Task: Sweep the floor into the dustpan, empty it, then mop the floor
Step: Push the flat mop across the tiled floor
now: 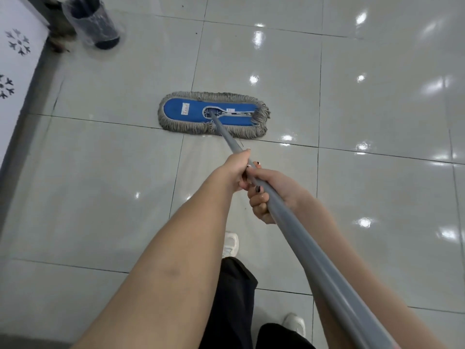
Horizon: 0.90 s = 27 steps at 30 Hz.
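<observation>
Left grip (237, 170): clenched round the grey mop handle (305, 248), nearer the mop end.
Right grip (273, 192): wrapped on that handle, just behind.
Mop head (173, 112): flat on the tiled floor (100, 185).

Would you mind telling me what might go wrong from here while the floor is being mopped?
1. The mop head, pushed farther ahead and left, could knock the bag-lined bin standing beyond it.
2. The glossy floor tiles may be slick once wet, and the white shoes step right behind the mop head.
3. The left hand and right hand grip the handle close together, which may weaken steering.
</observation>
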Motion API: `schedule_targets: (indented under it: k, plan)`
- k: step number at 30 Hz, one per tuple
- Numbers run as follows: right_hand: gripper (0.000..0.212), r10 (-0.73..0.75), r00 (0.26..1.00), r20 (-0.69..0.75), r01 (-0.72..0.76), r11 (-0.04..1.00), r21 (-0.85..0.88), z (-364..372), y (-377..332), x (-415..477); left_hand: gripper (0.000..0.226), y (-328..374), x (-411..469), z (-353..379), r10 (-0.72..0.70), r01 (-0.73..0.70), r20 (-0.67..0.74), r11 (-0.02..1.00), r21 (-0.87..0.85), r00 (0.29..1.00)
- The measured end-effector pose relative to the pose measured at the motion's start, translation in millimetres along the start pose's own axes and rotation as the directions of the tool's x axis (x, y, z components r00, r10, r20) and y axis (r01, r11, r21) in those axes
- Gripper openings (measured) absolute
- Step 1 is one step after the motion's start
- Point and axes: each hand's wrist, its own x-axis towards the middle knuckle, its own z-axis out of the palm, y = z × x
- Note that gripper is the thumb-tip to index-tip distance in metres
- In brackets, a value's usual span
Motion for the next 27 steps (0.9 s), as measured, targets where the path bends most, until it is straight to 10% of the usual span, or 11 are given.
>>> schedule_targets:
  k: [12, 27]
  plan:
    - [0.034, -0.021, 1.0, -0.021, 0.022, 0.997, 0.08, 26, 0, 12, 0.035, 20, -5, -24, -0.011, 0.013, -0.026, 0.998, 0.054, 1.0]
    - [0.032, -0.065, 0.993, -0.097, 0.073, 0.994, 0.082, -19, 171, -43, 0.024, -146, -58, -13, -0.062, 0.073, 0.145, 0.995, -0.069, 0.987]
